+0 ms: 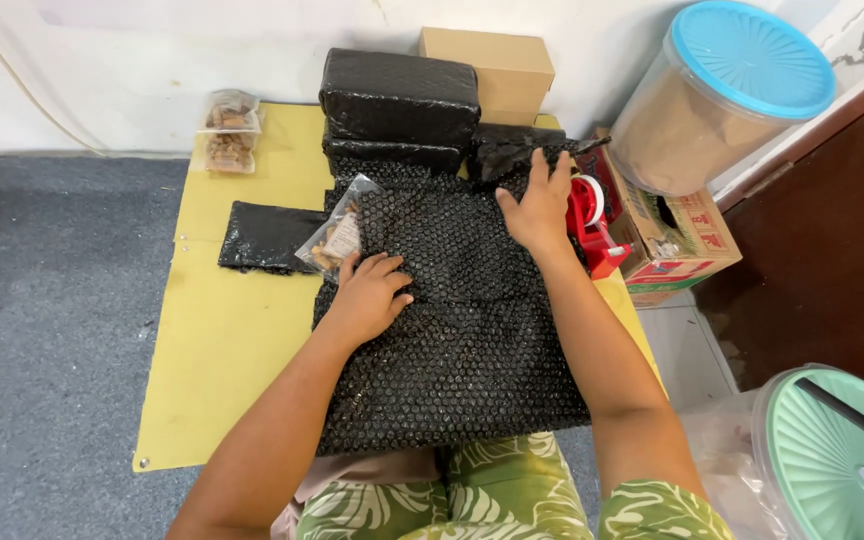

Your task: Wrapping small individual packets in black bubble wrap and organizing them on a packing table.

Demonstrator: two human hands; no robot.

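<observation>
A large sheet of black bubble wrap (462, 340) lies spread over a yellow mat (222, 340) in front of me. My left hand (367, 298) presses flat on its left middle part, fingers apart, right below a clear snack packet (337, 238) that rests on the sheet's left edge. My right hand (540, 208) lies flat on the sheet's far right part, fingers spread, next to a red tape dispenser (592, 225). Neither hand grips anything.
Two black wrapped parcels (399, 110) are stacked at the far end, with a brown cardboard box (497, 65) behind. A smaller black bubble-wrap piece (267, 237) and clear snack packets (229, 130) lie left. A blue-lidded tub (722, 95) sits on a carton right; a green-lidded tub (837, 455) is near right.
</observation>
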